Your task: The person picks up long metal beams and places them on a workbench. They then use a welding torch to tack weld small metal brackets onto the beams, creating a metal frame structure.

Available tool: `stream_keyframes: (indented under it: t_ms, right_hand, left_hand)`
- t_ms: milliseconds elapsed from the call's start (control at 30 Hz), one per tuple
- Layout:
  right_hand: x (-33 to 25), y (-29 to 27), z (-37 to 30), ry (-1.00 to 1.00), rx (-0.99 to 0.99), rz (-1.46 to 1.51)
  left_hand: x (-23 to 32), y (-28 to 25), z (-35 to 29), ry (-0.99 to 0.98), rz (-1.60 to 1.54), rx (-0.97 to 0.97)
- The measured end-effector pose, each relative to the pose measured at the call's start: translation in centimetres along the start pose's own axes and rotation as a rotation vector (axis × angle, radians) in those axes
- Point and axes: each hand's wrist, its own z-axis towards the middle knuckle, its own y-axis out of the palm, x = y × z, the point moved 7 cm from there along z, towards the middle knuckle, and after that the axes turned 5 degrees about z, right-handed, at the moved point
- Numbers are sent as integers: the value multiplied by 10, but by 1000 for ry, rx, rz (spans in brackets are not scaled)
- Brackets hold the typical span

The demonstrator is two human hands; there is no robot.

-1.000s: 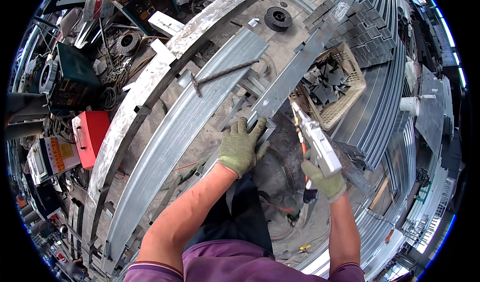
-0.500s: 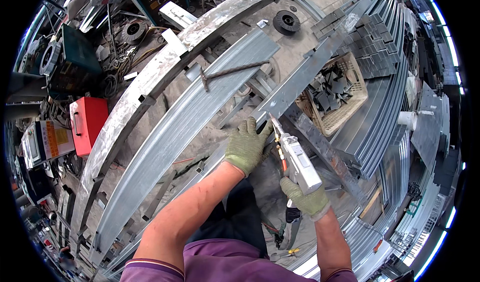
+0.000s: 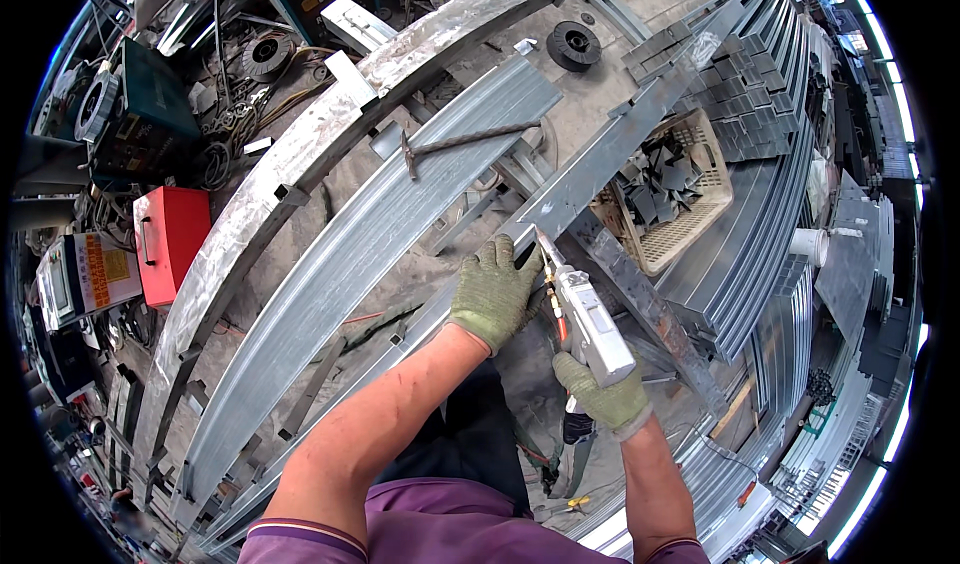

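Observation:
In my right hand (image 3: 605,396) is a white-bodied welding gun (image 3: 594,329), the gloved fingers closed round its handle. Its pointed nozzle comes down at a joint on a long narrow galvanized steel profile (image 3: 590,172). My left hand (image 3: 490,289), in a green glove, lies on that profile just left of the nozzle. Its fingers are stretched out over the metal, and the thumb is close to the nozzle tip. An orange and yellow fitting (image 3: 556,312) runs along the gun's left side.
Left of my arm lies a broad steel channel (image 3: 370,229) with a rusty hammer-shaped rod (image 3: 470,142) across it. A beige crate (image 3: 715,199) of metal offcuts stands right, by stacked profiles (image 3: 770,234). A red box (image 3: 175,244) sits far left, a black spool (image 3: 574,44) beyond.
My right hand and the rear of the welding gun have shifted slightly left. The nozzle stays at almost the same spot, and my left hand has barely moved.

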Motion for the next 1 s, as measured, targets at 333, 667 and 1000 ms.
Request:
stream_keyframes:
  t_ms: [333, 667, 1000]
  right_hand:
    - [6, 3, 0, 64, -3, 6]
    - [4, 5, 0, -5, 15, -18]
    - [1, 8, 0, -58, -6, -145]
  left_hand:
    - [0, 0, 1, -4, -4, -38]
    - [-1, 2, 0, 1, -3, -34]
    - [-1, 4, -1, 2, 27, -16]
